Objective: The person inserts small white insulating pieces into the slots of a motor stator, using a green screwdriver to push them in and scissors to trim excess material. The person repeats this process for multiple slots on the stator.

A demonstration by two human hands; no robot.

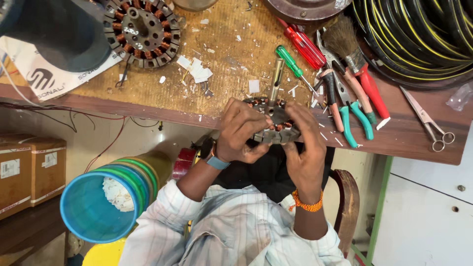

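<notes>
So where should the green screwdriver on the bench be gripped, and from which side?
Best by its green handle. The green screwdriver lies flat, handle toward the far side of the bench, thin shaft pointing toward the pliers. The red screwdrivers lie close on its right, while the left side looks more open, so coming from above and the left, fingers across the handle, seems easiest.

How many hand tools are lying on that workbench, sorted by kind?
Screwdrivers: 2, one red, one green
Pliers: 2, one with pink grips, one with teal grips
Paintbrush: 1
Scissors: 1
Total: 6
</notes>
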